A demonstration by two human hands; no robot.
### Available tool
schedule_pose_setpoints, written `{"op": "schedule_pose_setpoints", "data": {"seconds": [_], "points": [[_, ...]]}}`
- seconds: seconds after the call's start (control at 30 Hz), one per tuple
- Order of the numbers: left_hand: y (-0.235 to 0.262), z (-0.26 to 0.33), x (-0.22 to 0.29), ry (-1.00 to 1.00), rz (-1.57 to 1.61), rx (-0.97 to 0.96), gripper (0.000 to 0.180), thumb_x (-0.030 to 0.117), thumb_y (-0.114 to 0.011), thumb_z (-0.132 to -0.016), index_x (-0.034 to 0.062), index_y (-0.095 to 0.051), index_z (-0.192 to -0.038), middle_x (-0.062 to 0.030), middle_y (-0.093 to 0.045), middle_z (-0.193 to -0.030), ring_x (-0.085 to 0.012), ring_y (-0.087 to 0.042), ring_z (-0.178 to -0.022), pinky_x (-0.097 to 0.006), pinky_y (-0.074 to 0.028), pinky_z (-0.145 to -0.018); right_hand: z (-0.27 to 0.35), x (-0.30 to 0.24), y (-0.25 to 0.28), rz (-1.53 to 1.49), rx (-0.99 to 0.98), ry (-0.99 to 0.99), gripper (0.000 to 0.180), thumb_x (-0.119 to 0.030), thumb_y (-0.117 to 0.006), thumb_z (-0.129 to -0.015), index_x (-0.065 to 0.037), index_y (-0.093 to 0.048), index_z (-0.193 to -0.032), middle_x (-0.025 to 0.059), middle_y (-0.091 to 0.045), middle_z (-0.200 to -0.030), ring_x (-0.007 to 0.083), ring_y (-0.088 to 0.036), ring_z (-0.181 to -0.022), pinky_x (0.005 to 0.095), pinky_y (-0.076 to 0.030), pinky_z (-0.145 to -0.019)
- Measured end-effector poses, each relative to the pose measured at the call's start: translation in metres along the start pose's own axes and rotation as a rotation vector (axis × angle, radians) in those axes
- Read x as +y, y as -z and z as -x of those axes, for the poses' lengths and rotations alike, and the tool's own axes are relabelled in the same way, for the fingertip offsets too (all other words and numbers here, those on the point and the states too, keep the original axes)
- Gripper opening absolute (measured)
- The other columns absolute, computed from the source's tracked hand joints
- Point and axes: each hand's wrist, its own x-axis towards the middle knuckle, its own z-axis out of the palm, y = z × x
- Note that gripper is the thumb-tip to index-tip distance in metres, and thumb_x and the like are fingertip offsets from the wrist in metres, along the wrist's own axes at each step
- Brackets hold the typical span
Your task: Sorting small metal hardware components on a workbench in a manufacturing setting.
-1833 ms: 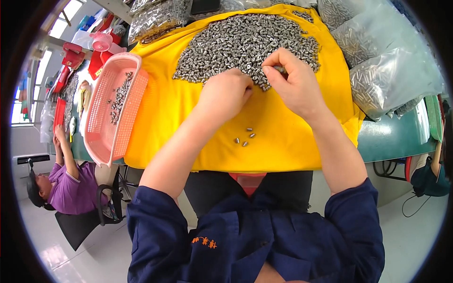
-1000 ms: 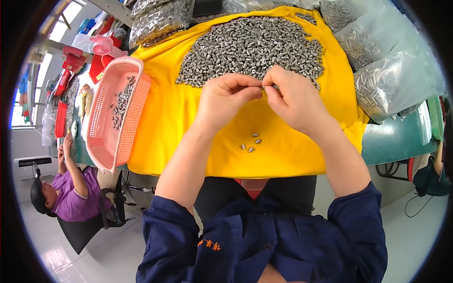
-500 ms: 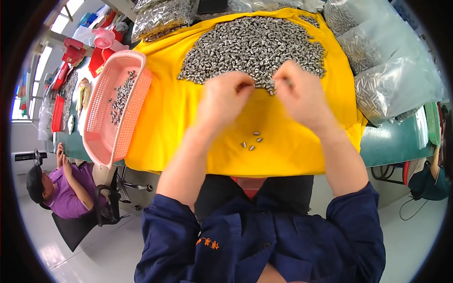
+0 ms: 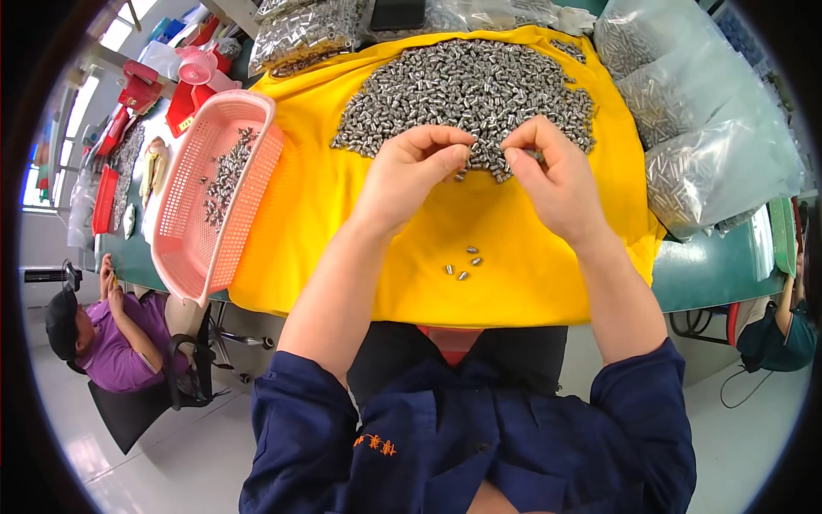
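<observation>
- The left hand (image 4: pixel 411 176) has its fingers (image 4: pixel 445 158) bent and pinched at the near edge of the big pile of little silver metal pieces (image 4: pixel 467 86). I cannot tell if a piece is between them.
- The right hand (image 4: pixel 556 180) pinches its fingers (image 4: pixel 518 158) the same way at the pile's edge; they seem to nip one small piece.
- The pile lies on a yellow cloth (image 4: pixel 531 274) spread over the green worktop (image 4: pixel 711 274).
- A few loose pieces (image 4: pixel 462 264) sit apart on the cloth, closer to the person.
- These could roll off the front edge, I think, if a sleeve brushes them or the cloth gets tugged.
- A pink basket (image 4: pixel 218 197) with holes holds more pieces; it sticks out over the worktop's edge and might tip.
- Clear plastic bags (image 4: pixel 711 137) full of the same pieces lie at the right, and more bags (image 4: pixel 300 30) at the far left.
</observation>
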Motion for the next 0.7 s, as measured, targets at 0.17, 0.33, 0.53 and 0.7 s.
{"op": "schedule_pose_setpoints", "data": {"seconds": [0.17, 0.33, 0.53, 0.7], "points": [[-0.002, 0.001, -0.003, 0.161, 0.403, -0.117, 0.016, 0.005, -0.057, -0.085, 0.0003, -0.059, -0.100, -0.0042, -0.061, -0.088, -0.0106, -0.060, -0.076, -0.022, -0.050, -0.068, 0.001, 0.003, -0.007, -0.057, -0.008, 0.016, 0.005, -0.005, -0.054, -0.081, -0.003, -0.053, -0.085, 0.0022, -0.055, -0.068, 0.0057, -0.045, -0.054, 0.0219, -0.037, -0.049], [-0.002, 0.001, -0.005, 0.135, 0.439, -0.159, 0.016, 0.005, -0.057, -0.085, -0.0003, -0.059, -0.100, -0.0055, -0.062, -0.088, -0.0129, -0.061, -0.079, -0.023, -0.052, -0.070, 0.001, 0.002, -0.006, -0.065, -0.016, 0.015, 0.005, -0.006, -0.053, -0.081, -0.003, -0.053, -0.085, 0.0023, -0.056, -0.069, 0.0063, -0.045, -0.054, 0.0223, -0.037, -0.049], [-0.005, 0.001, -0.004, 0.118, 0.420, -0.154, 0.015, 0.004, -0.057, -0.085, -0.0015, -0.059, -0.098, -0.0064, -0.062, -0.088, -0.0133, -0.061, -0.078, -0.024, -0.052, -0.071, 0.003, -0.002, -0.005, 0.068, -0.021, 0.081, 0.004, -0.005, -0.051, -0.081, -0.003, -0.052, -0.083, 0.0076, -0.058, -0.071, 0.0150, -0.052, -0.055, 0.0269, -0.041, -0.051], [-0.010, 0.000, -0.005, 0.071, 0.271, -0.085, 0.012, 0.002, -0.058, -0.083, -0.0022, -0.061, -0.094, -0.0061, -0.063, -0.085, -0.0130, -0.062, -0.076, -0.024, -0.052, -0.070, 0.005, -0.006, -0.007, 0.321, -0.018, 0.198, 0.003, -0.005, -0.049, -0.082, -0.003, -0.049, -0.082, 0.0111, -0.059, -0.073, 0.0243, -0.057, -0.061, 0.0316, -0.043, -0.053]]}}
